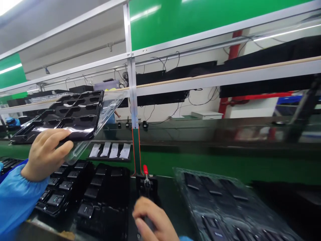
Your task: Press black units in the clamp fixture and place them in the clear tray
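- two bare hands show in the head view, both coming out of blue sleeves.
- the left hand (47,152), at the left of the frame, is closed on the near edge of an empty-pocketed black tray (84,122), thumb below and fingers above; the tray is held up, tilted, in the left middle of the frame.
- a clear tray (106,113) shows beneath and behind it, jutting past its right side.
- the right hand (156,219), bottom centre, is blurred, its fingers curled inward – whether it grips anything i cannot tell.
- just above that hand stands a clamp with a red handle (145,169).
- at lower left, two black trays of parts (61,180) (110,187) lie side by side, dark pieces in some pockets.
- at lower right, a clear parts tray (208,201) bears more black pieces.
- left of centre, four white slips (114,150) lie in a row on a dark holder (109,158).
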Action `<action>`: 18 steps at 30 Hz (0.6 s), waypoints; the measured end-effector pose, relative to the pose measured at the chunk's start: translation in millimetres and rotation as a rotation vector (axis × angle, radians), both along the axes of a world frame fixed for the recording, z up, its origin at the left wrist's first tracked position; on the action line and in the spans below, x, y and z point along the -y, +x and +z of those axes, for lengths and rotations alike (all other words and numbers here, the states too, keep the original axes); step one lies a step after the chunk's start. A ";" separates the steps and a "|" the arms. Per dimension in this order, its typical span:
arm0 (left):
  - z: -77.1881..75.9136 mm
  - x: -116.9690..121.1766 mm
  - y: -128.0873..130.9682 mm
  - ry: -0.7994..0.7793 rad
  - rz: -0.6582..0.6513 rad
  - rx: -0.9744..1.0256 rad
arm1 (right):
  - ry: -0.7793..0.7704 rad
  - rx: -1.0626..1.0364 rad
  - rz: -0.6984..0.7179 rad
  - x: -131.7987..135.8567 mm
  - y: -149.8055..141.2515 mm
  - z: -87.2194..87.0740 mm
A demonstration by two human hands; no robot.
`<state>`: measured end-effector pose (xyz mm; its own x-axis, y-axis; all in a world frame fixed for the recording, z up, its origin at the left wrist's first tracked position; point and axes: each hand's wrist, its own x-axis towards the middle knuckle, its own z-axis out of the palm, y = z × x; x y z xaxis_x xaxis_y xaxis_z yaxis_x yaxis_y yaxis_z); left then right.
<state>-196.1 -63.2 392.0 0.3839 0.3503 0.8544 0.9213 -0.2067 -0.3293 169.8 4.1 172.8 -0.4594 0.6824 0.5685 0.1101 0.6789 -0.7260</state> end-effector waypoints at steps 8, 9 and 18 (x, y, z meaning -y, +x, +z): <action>-30.7 68.2 15.5 0.062 -0.106 -0.070 | -0.486 -0.500 0.599 -8.4 -80.7 122.4; -36.3 75.8 18.1 0.052 -0.110 -0.127 | -0.524 -0.523 0.629 -8.3 -86.1 130.2; -78.8 117.2 34.0 0.021 -0.220 -0.296 | -0.699 -0.732 0.571 28.1 -92.6 135.8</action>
